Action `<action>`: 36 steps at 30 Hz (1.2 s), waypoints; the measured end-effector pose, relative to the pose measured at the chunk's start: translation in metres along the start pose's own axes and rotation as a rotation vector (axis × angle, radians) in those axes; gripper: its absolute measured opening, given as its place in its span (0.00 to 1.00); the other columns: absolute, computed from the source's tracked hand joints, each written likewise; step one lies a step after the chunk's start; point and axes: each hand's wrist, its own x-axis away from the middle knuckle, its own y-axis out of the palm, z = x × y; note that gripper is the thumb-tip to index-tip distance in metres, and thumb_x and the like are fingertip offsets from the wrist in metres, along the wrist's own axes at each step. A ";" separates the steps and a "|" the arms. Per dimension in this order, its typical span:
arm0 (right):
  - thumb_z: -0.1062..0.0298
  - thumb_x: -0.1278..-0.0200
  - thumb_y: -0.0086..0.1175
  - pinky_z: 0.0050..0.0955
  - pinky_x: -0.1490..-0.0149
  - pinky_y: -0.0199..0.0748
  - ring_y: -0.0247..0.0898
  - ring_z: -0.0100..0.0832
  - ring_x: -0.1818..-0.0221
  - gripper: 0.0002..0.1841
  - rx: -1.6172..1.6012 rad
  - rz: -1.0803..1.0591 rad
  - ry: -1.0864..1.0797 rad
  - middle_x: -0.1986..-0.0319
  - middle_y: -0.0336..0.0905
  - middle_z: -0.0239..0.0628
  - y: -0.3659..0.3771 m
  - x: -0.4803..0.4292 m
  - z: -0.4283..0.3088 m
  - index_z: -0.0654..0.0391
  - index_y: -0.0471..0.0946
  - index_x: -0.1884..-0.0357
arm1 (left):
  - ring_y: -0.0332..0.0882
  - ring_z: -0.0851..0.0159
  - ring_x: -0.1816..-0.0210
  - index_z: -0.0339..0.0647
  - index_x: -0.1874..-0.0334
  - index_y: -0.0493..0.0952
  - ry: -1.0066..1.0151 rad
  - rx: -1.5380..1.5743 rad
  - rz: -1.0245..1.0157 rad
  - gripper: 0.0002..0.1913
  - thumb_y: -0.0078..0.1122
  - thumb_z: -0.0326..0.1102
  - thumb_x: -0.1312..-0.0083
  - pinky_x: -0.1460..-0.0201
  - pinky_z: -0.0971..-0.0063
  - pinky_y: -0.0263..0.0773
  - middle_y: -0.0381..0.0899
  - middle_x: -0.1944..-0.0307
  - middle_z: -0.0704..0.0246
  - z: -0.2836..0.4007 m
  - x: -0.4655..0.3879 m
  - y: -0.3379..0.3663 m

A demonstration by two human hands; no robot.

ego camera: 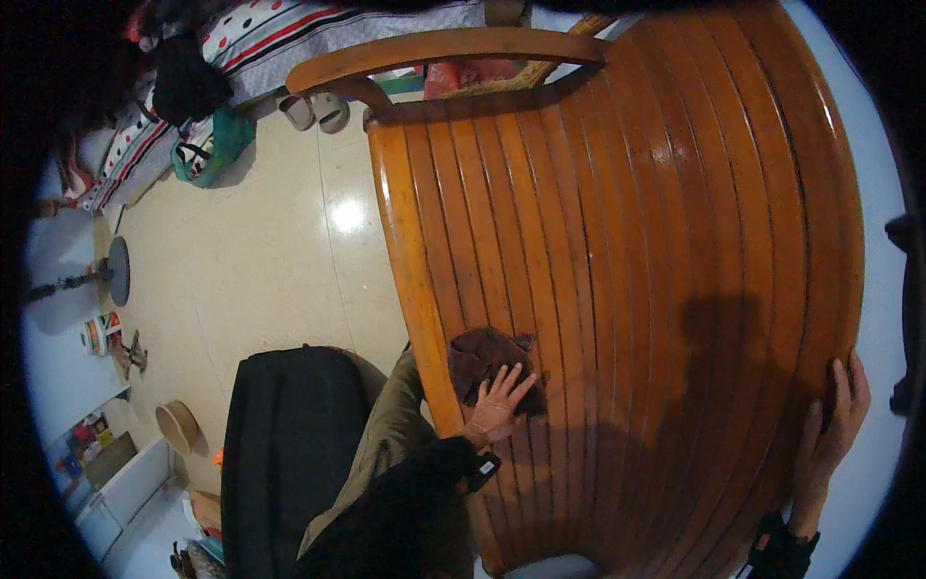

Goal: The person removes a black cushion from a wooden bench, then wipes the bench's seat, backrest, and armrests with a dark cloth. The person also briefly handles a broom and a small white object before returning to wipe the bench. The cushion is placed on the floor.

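My left hand [498, 407] lies palm down, fingers spread, on a crumpled dark brown cloth [481, 354]. The cloth rests on the seat slats near the front edge of a varnished wooden slatted bench [506, 239]. At the far right, my right hand [832, 427] is hooked over the top edge of the bench's backrest [767, 217], with its thumb on the front face and its fingers over the outer side. A curved wooden armrest [448, 54] stands at the bench's far end.
A black padded object [296, 463] sits left of my leg. On the tiled floor [260, 268] are a pair of clogs [315, 112], a green bag [221, 148] and a beige basin [177, 427]. A round-based stand [119, 271] is by the left wall. Patterned bedding [268, 43] lies beyond.
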 end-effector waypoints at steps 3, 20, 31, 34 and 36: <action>0.69 0.35 0.55 0.41 0.35 0.66 0.66 0.44 0.38 0.21 -0.578 -0.035 0.306 0.40 0.70 0.48 0.009 0.027 -0.045 0.60 0.74 0.41 | 0.60 0.45 0.31 0.47 0.28 0.63 -0.031 0.235 0.477 0.38 0.65 0.30 0.44 0.30 0.51 0.57 0.64 0.31 0.55 -0.035 -0.005 -0.029; 0.57 0.33 0.56 0.79 0.31 0.25 0.34 0.57 0.22 0.34 -0.695 -0.533 0.021 0.24 0.44 0.47 0.329 0.062 -0.421 0.37 0.60 0.25 | 0.66 0.45 0.33 0.36 0.26 0.57 -0.845 0.492 0.872 0.39 0.57 0.53 0.32 0.32 0.59 0.63 0.68 0.33 0.51 -0.152 -0.111 -0.114; 0.56 0.28 0.50 0.63 0.24 0.27 0.31 0.49 0.20 0.32 -0.617 -0.274 0.110 0.23 0.43 0.43 0.382 -0.104 -0.355 0.47 0.58 0.24 | 0.73 0.46 0.38 0.38 0.28 0.60 -0.939 0.464 0.895 0.36 0.57 0.51 0.32 0.36 0.59 0.67 0.73 0.38 0.52 -0.126 -0.114 -0.126; 0.54 0.29 0.51 0.63 0.25 0.35 0.40 0.51 0.23 0.31 -0.524 -0.235 0.208 0.25 0.50 0.45 0.377 -0.020 -0.348 0.52 0.61 0.27 | 0.74 0.47 0.39 0.39 0.28 0.60 -0.910 0.426 0.926 0.35 0.58 0.50 0.32 0.37 0.60 0.67 0.74 0.38 0.53 -0.126 -0.115 -0.126; 0.54 0.29 0.51 0.63 0.25 0.39 0.39 0.55 0.23 0.32 -0.465 -0.405 0.314 0.25 0.49 0.49 0.371 0.050 -0.345 0.54 0.60 0.27 | 0.74 0.47 0.39 0.39 0.28 0.60 -0.876 0.506 0.933 0.35 0.58 0.48 0.32 0.37 0.60 0.68 0.75 0.39 0.53 -0.127 -0.115 -0.126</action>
